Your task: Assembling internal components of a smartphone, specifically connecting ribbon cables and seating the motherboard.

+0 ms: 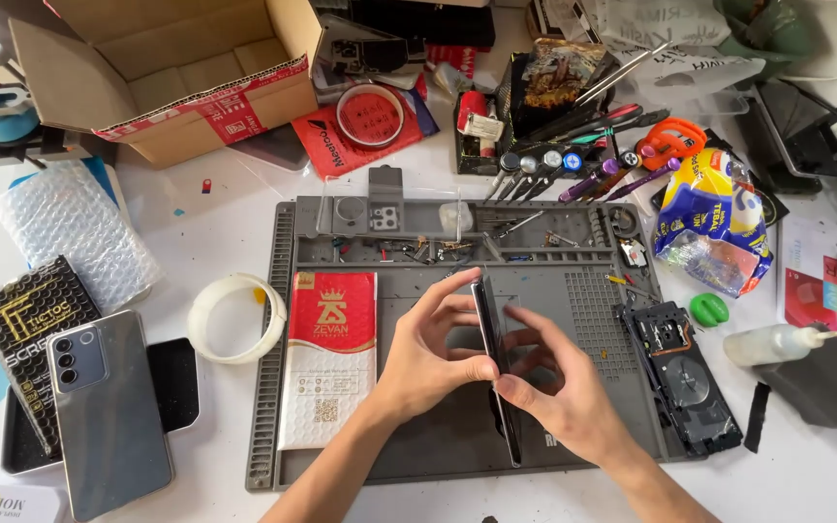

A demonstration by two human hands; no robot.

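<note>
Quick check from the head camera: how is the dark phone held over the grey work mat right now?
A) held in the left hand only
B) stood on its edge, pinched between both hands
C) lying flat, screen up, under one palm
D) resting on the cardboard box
B: the dark phone stands on its thin edge over the grey work mat, with the left hand and the right hand gripping it from either side.

- We hold a dark phone (pixel 496 368) on edge over the grey repair mat (pixel 573 320), left hand (pixel 433 353) and right hand (pixel 559 392) pinching it from either side.
- A red-and-white packet (pixel 329 358) lies on the mat's left part.
- A silver phone (pixel 108 412) rests face down far left on the worktop (pixel 215 213).
</note>
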